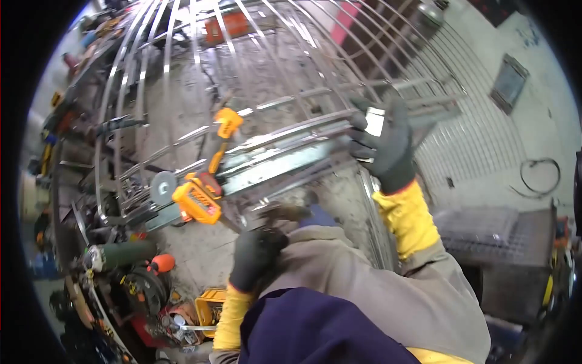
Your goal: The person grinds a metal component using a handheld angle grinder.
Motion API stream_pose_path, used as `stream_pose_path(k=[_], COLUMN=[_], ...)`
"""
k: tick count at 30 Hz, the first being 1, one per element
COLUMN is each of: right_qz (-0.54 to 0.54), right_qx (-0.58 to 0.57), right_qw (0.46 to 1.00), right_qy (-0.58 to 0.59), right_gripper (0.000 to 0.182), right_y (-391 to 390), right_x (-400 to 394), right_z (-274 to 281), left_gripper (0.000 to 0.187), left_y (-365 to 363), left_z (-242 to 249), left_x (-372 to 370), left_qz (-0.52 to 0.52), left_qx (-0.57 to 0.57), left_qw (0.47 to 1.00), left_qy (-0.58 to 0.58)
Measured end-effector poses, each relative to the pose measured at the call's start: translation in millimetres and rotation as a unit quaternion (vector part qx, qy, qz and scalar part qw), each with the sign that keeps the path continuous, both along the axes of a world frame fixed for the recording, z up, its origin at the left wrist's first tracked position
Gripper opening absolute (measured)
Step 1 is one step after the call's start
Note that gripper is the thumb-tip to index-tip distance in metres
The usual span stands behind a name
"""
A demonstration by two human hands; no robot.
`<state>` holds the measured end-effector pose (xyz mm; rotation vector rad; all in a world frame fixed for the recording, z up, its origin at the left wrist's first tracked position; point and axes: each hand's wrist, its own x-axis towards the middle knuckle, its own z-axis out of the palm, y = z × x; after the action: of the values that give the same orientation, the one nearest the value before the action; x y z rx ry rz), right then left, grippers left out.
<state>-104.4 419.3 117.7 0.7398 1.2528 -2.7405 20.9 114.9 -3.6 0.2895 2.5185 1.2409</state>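
Note:
My right hand (393, 148), in a dark glove with a yellow cuff, is raised over the metal rails. Its fingers are closed around a small bright rectangular metal piece (374, 122). Near my torso, my left hand (257, 258) is curled closed in a dark glove; whatever it may grip is hidden. Ahead of that hand lies an orange power tool (199, 203). Beside it is a round grey disc (163, 187). Another orange tool (228, 124) rests farther up against the rails. A large frame of shiny metal bars (242, 112) spreads across the work area.
A green gas cylinder (124, 255) lies at the left, close to an orange-red rounded object (162, 263). Lower down stands a yellow crate (209, 308). At the right are a dark cable loop (539, 177), a grey rectangular object (509, 84) and a mesh-topped bench (491, 236).

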Motion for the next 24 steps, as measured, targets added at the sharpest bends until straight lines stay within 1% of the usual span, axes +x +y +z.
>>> stream_pose_path(k=[1,2,3,4,6,7,8,10,11,12,14,15,16,18,19,20,21,22,23,24], right_qz=[0.127,0.258,0.282,0.284,0.287,0.314,0.31,0.335,0.327,0.328,0.335,0.338,0.339,0.34,0.355,0.369,0.372,0.377,0.375,0.382], right_qx=[-0.127,-0.254,-0.286,-0.291,-0.265,-0.291,-0.29,-0.33,-0.303,-0.304,-0.301,-0.3,-0.298,-0.296,-0.235,-0.174,-0.176,-0.033,0.108,0.104], right_qw=[0.979,0.912,0.891,0.889,0.903,0.881,0.883,0.863,0.878,0.878,0.876,0.875,0.875,0.875,0.89,0.901,0.899,0.909,0.898,0.895], right_qy=[0.098,0.194,0.213,0.208,0.177,0.202,0.201,0.186,0.174,0.173,0.173,0.175,0.176,0.176,0.161,0.146,0.147,0.175,0.202,0.205], right_gripper=[0.093,0.096,0.101,0.101,0.111,0.114,0.114,0.115,0.116,0.116,0.115,0.114,0.113,0.112,0.103,0.094,0.094,0.088,0.083,0.083], right_y=[23,40,37,30,19,15,14,11,10,9,4,2,1,2,5,7,5,1,-7,-15], right_x=[-4,-12,-9,-6,1,1,2,7,12,14,16,16,16,20,22,24,27,32,36,40], right_z=[-30,-67,-81,-84,-85,-89,-91,-90,-87,-86,-86,-86,-86,-85,-82,-78,-75,-69,-60,-47], left_gripper=[0.018,0.016,0.018,0.018,0.026,0.027,0.027,0.044,0.057,0.057,0.053,0.061,0.061,0.067,0.071,0.071,0.075,0.078,0.054,0.054], left_y=[2,-1,-7,-7,-5,-4,1,10,4,6,9,9,9,9,5,0,-6,-10,-6,-7], left_z=[4,5,-10,-5,7,5,7,16,31,31,27,24,28,39,38,37,35,34,49,48], left_x=[2,3,1,-1,-6,-7,-4,6,1,-6,-18,-21,-21,-20,-18,-16,-15,-14,-13,-10], left_qz=[0.041,0.094,0.076,0.082,0.129,0.135,0.131,0.133,0.075,0.076,0.066,0.065,0.066,0.12,0.136,0.138,0.111,0.086,0.106,0.114], left_qx=[0.076,0.145,0.203,0.2,0.226,0.269,0.269,0.42,0.331,0.331,0.285,0.338,0.338,0.416,0.351,0.351,0.27,0.186,0.093,0.089], left_qw=[0.996,0.984,0.973,0.973,0.962,0.951,0.952,0.896,0.936,0.936,0.953,0.939,0.938,0.901,0.925,0.925,0.953,0.974,0.985,0.984], left_qy=[-0.017,-0.031,-0.081,-0.084,-0.086,-0.067,-0.069,-0.059,-0.09,-0.091,-0.079,-0.024,-0.023,0.029,0.058,0.057,0.079,0.1,0.101,0.102])
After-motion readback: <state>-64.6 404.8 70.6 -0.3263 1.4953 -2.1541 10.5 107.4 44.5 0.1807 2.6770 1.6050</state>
